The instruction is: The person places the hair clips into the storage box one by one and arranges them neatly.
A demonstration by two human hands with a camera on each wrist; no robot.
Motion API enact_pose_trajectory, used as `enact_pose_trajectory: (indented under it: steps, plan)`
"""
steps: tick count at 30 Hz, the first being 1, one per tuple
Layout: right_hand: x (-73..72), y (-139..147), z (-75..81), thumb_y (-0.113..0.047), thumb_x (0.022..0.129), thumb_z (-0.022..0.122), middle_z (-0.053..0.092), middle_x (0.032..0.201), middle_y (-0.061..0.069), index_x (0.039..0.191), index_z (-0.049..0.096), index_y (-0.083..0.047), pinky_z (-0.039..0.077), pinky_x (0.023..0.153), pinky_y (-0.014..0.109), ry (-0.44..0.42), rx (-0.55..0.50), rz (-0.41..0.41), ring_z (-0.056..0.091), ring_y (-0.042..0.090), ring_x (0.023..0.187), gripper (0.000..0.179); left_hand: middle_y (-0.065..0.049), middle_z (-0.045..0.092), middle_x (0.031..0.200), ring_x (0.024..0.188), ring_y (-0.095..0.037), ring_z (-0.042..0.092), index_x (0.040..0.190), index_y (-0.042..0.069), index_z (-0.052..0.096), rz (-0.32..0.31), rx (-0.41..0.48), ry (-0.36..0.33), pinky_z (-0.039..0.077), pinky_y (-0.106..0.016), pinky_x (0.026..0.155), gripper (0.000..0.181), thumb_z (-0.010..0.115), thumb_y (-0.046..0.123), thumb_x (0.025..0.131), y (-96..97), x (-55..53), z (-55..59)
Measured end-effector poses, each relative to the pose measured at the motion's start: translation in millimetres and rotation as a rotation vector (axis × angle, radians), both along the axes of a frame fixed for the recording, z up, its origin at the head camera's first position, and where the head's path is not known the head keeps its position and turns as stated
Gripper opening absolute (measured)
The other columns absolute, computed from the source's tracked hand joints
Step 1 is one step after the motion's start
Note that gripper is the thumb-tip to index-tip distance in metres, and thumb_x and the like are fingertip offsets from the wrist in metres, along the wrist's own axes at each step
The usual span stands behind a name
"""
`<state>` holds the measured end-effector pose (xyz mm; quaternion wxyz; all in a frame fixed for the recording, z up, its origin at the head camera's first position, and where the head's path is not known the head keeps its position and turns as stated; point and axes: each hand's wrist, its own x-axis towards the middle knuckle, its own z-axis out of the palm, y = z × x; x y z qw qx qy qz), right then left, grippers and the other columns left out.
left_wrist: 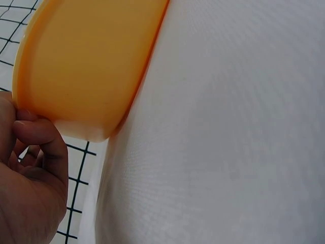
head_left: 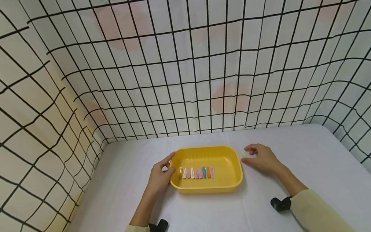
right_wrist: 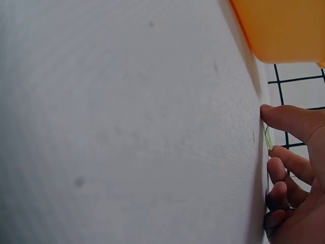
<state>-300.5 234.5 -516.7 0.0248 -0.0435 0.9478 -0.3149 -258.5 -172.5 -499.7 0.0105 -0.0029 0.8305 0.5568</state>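
Note:
A yellow tray stands on the table, with several snap hair clips lined up side by side in its left half. Their colours are orange, white, pink and blue. My left hand grips the tray's left rim, thumb and fingers at the edge; the left wrist view shows the thumb against the tray's outer wall. To the right of the tray, my right hand holds a light green hair clip between thumb and index finger, at table level. In the right wrist view the other fingers are curled.
A white cloth covers the table. Black wire grid panels stand along the back and both sides, with pale sheeting behind them. Black devices are strapped at both wrists, beside beige sleeves.

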Motion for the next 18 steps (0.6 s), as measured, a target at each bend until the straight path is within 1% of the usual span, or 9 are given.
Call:
enact_pose_trajectory:
  steps: [2, 5, 9, 13, 18]
  plan:
    - [1.1, -0.1, 0.2, -0.039, 0.087, 0.079, 0.062, 0.107, 0.01, 0.129, 0.066, -0.003, 0.049, 0.094, 0.049, -0.001, -0.004, -0.004, 0.054, 0.03, 0.102, 0.057, -0.005, 0.05, 0.094, 0.046, -0.013, 0.041, 0.145, 0.03, 0.061, 0.001, -0.004, 0.003, 0.04, -0.019, 0.043, 0.058, 0.065, 0.009, 0.091, 0.0, 0.4, 0.0]
    - [2.9, -0.3, 1.9, -0.036, 0.086, 0.08, 0.063, 0.109, 0.011, 0.129, 0.066, -0.003, 0.049, 0.092, 0.048, 0.0, -0.011, -0.007, 0.054, 0.029, 0.102, 0.055, -0.005, 0.05, 0.093, 0.046, -0.013, 0.041, 0.145, 0.03, 0.061, 0.0, -0.003, 0.001, 0.041, -0.019, 0.043, 0.058, 0.065, 0.009, 0.091, 0.3, 0.1, -0.6]
    - [4.7, -0.3, 4.4, -0.033, 0.085, 0.081, 0.063, 0.107, 0.011, 0.127, 0.067, -0.003, 0.046, 0.082, 0.039, 0.008, -0.029, -0.003, 0.051, 0.026, 0.096, 0.053, -0.005, 0.05, 0.092, 0.045, -0.013, 0.04, 0.145, 0.031, 0.061, -0.001, 0.006, -0.008, 0.04, -0.019, 0.042, 0.058, 0.065, 0.008, 0.092, 0.4, -0.3, -1.0]
    - [4.9, 2.0, 3.4, -0.033, 0.083, 0.083, 0.061, 0.102, 0.009, 0.123, 0.069, -0.003, 0.041, 0.074, 0.032, 0.025, -0.044, 0.008, 0.049, 0.023, 0.089, 0.051, -0.005, 0.05, 0.092, 0.045, -0.012, 0.041, 0.145, 0.031, 0.061, -0.001, 0.011, -0.016, 0.04, -0.02, 0.042, 0.058, 0.065, 0.008, 0.092, -0.1, -0.1, -1.2]
    - [6.3, 6.7, 5.6, -0.036, 0.083, 0.083, 0.063, 0.102, 0.008, 0.121, 0.071, -0.005, 0.042, 0.072, 0.028, 0.05, -0.049, 0.011, 0.05, 0.02, 0.088, 0.051, -0.004, 0.05, 0.092, 0.045, -0.013, 0.04, 0.146, 0.03, 0.06, -0.005, 0.014, -0.02, 0.04, -0.02, 0.041, 0.058, 0.064, 0.008, 0.092, 0.2, -0.2, -1.6]
